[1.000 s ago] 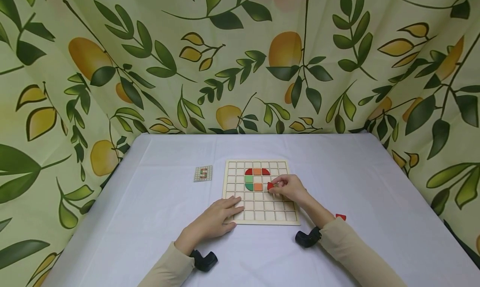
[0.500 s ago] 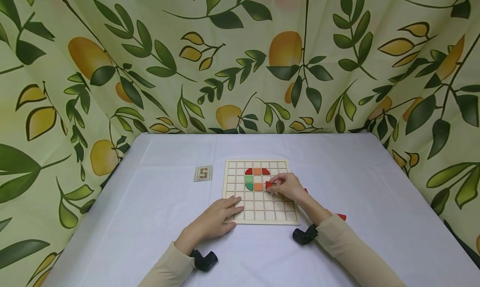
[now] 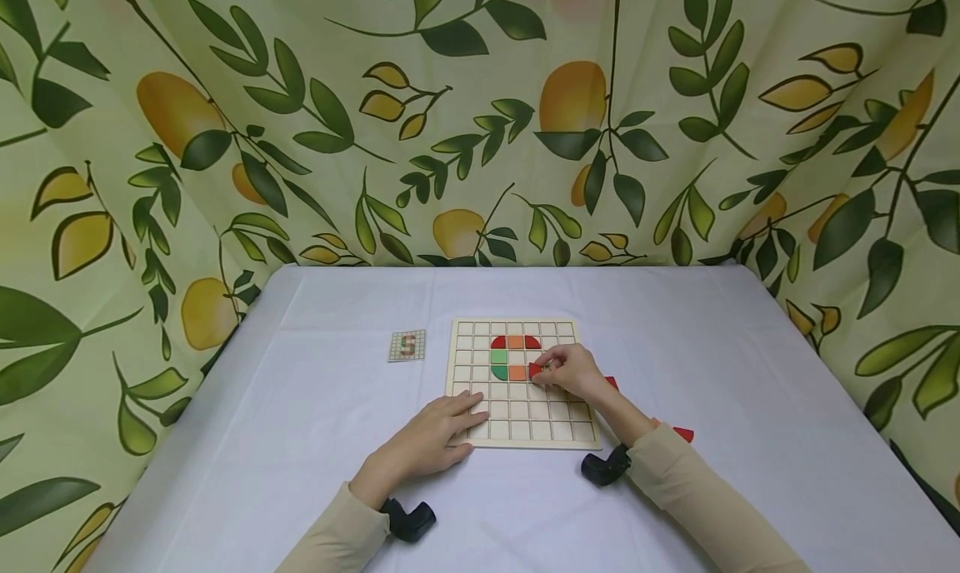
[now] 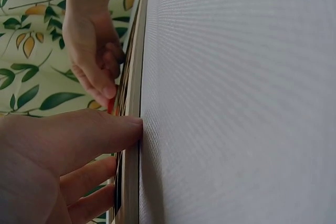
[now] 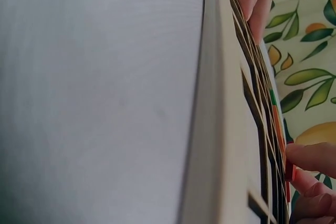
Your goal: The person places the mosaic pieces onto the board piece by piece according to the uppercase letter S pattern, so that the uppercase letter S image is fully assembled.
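Note:
A wooden grid board lies on the white table. Red, orange and green tiles fill several of its cells, among them a light green tile and an orange tile. My right hand pinches a red tile between thumb and fingertips, right beside that orange tile and tilted against the grid. In the right wrist view the red tile shows between the fingertips at the board's surface. My left hand rests with spread, straight fingers on the board's near left corner, the thumb at its edge.
A small pattern card with a coloured figure on a grid lies left of the board. Loose red pieces lie right of the board, partly covered by the right forearm. A leaf-patterned curtain hangs behind the table.
My right hand has moved slightly left with the red tile, bringing it close against the orange tile. More loose pieces show beside the right forearm. My left hand has stayed put.

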Tool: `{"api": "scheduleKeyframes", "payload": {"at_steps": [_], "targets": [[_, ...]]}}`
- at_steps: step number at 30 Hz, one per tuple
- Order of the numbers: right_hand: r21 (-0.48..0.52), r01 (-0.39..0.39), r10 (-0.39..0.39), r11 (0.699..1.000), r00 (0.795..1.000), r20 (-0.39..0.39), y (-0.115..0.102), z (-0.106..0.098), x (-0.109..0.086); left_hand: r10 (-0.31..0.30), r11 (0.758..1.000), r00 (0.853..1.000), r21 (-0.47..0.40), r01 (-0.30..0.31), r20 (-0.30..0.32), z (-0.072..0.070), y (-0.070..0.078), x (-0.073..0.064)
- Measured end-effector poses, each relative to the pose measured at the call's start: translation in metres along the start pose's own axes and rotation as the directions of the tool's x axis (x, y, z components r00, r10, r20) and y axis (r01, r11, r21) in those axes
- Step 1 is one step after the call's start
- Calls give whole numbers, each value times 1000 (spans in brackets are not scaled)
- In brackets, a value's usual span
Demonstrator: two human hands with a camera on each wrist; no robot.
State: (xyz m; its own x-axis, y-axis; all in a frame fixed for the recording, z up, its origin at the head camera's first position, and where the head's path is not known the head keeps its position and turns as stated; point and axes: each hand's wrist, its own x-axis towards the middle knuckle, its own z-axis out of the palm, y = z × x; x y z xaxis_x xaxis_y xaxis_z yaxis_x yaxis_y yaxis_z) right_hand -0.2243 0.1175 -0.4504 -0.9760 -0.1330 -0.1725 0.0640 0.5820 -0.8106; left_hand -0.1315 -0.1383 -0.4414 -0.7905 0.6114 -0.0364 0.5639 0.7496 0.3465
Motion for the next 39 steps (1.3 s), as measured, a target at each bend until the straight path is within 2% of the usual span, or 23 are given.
{"api": "scheduleKeyframes", "payload": {"at_steps": [13, 26, 33, 39], "targets": [[-52, 12, -12, 999, 1000, 3, -2, 2, 1, 0, 1000, 1000, -4, 0, -2, 0, 0, 0], [-35, -19, 19, 999, 1000, 7, -2, 3, 0, 0, 1000, 1000, -10, 0, 3, 0, 0, 0], [-82, -5, 3, 997, 1000, -25, 2, 4, 3, -5, 1000, 1000, -6, 5, 7, -1, 0, 1], [-59, -8, 7, 998, 1000, -25, 2, 3, 3, -12, 1000, 1000, -7, 12, 15, 0, 0, 1]]}}
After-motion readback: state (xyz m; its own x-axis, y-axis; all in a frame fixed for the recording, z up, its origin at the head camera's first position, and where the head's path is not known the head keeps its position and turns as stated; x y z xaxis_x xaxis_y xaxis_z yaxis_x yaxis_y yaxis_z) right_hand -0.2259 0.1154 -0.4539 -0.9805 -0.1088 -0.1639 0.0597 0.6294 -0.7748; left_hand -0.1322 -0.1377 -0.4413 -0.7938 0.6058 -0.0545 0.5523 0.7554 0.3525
